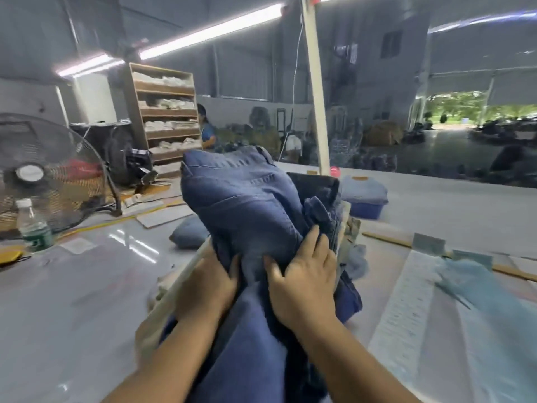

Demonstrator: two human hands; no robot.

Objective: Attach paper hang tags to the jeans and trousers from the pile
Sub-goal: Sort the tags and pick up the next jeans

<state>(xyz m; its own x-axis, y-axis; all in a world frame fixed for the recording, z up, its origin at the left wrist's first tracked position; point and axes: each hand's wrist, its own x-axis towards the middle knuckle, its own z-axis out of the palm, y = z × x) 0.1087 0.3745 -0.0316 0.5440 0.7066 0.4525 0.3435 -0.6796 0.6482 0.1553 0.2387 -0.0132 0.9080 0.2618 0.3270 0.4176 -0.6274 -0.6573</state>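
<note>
A pair of dark blue jeans is bunched up in front of me on top of a pile of denim, waistband end pointing away. My left hand grips a fold of the jeans on their left side, fingers curled into the cloth. Just to its right, my right hand grips the same fabric, thumb pressed in and fingers wrapped over the right edge. More dark denim shows behind my right hand. Sheets of printed paper tags lie flat on the table to the right, blurred.
A water bottle and a floor fan stand at the left. A folded light-blue garment sits on a blue tub behind the pile. A white post rises from the table. Shelves and a person are far back.
</note>
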